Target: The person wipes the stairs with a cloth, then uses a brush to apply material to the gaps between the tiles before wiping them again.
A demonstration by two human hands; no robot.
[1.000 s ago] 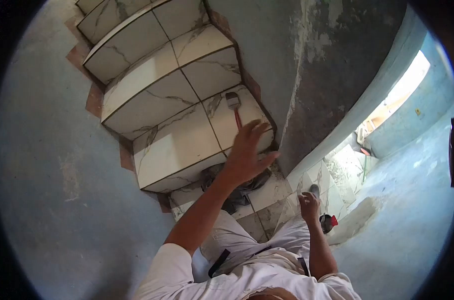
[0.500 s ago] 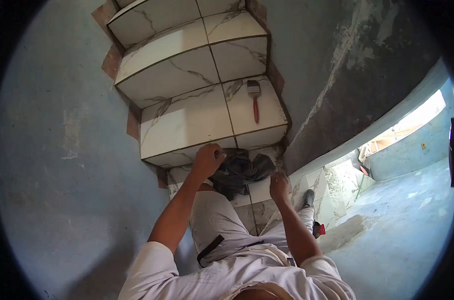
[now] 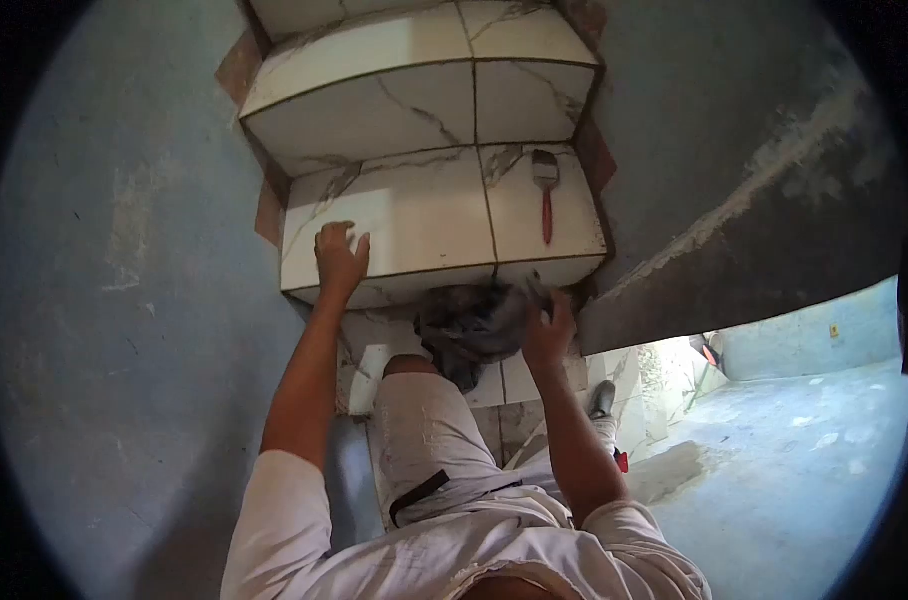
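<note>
- Walls: scuffed blue wall down your left; darker curved wall up your right.
- Staircase: marble-look tiles, dark joints. The nearest full tread sits ahead of you, its rounded front edge running across the view.
- Your legs: pale trousers, one knee just short of the dark cloth.
- Cloth: bunched below that tread's front edge, right of the middle, on the lower tiles. Cannot tell whether its back touches the riser.
- Step in hand, as I judge it: you are handling the cloth on the right side. Moving it calls for a sure hold on the bunched fabric, and room kept from the front edge.
- Your left hand: at the tread's front edge, near the left corner. Fingers loosely spread, thumb apart, nothing grasped. Cannot tell whether it bears on the tile.
- Your right hand: at the cloth's right end, fingers curled partway. Seems to pinch a dark, narrow piece; fold of cloth or separate item, cannot tell, so grip unconfirmed.
- Brush: lying on the same tread, near its right edge, bristles toward the back edge, red handle toward the front.
</note>
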